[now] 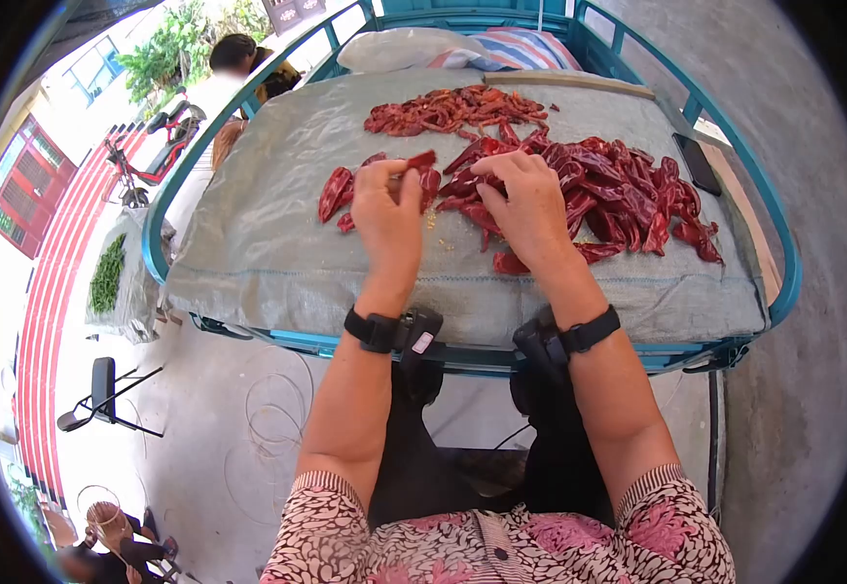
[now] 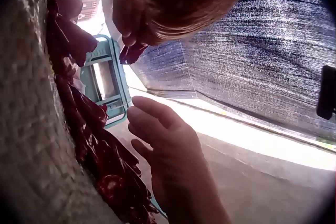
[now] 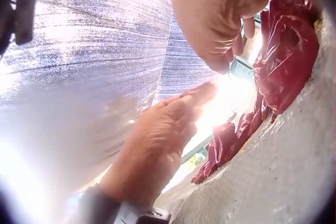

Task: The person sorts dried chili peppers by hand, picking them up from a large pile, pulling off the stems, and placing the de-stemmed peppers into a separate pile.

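In the head view my left hand (image 1: 387, 219) is raised over the grey woven sheet (image 1: 268, 234), pinching a dark red dried chili pepper (image 1: 421, 159) between thumb and fingers. The same pepper (image 2: 132, 53) pokes out below the fingertips in the left wrist view. A small group of peppers (image 1: 336, 193) lies behind and beside this hand. My right hand (image 1: 530, 204) hovers at the left side of a large heap of dried red peppers (image 1: 618, 190). Its fingers are relaxed and bent a little, with nothing between them, as the left wrist view shows.
Farther back lies a pile of smaller, brighter red pepper pieces (image 1: 462, 109). Yellow seeds (image 1: 431, 222) are scattered between the hands. A dark phone (image 1: 698, 164) sits at the right edge. Blue rails (image 1: 783, 224) frame the cart bed, with sacks (image 1: 414, 49) at its back.
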